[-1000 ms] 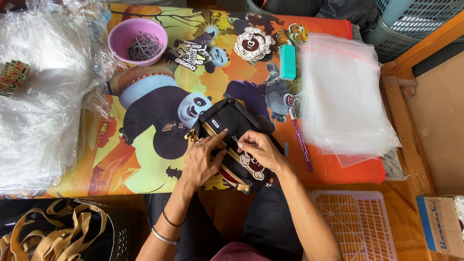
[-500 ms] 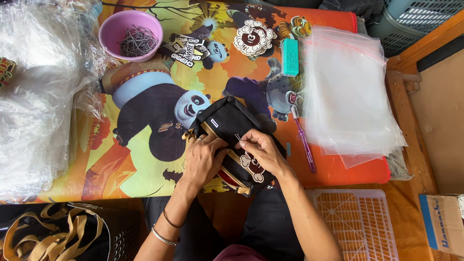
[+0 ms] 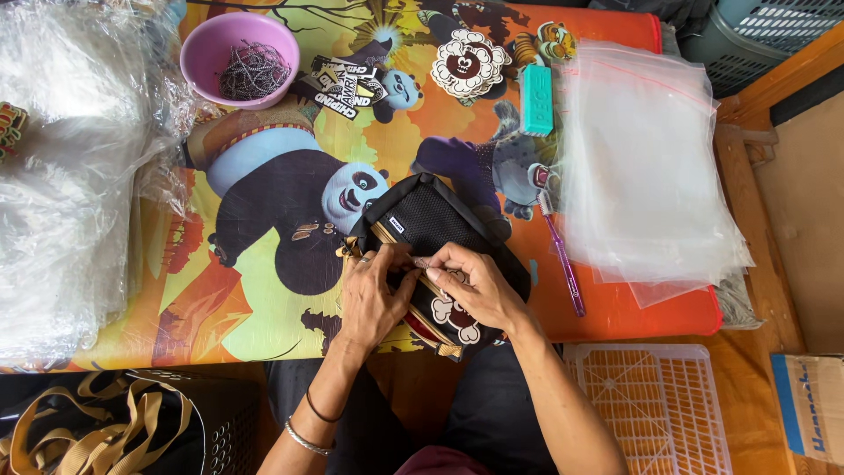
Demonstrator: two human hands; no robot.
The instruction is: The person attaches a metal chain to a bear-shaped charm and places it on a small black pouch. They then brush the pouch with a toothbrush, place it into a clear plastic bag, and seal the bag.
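Both hands, left hand [image 3: 369,295] and right hand [image 3: 470,286], seemingly pinch closed on the black pouch [image 3: 431,229] beneath them.

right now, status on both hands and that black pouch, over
Left hand and right hand both pinching at the black pouch by its zipper edge. Pouch lies on the table's near edge. Purple pen beside it, apart.

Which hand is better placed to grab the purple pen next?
Right, probably. The right hand sits on the pouch on the pen's side, with bare table between. The left hand is farther and would have to cross over the right.
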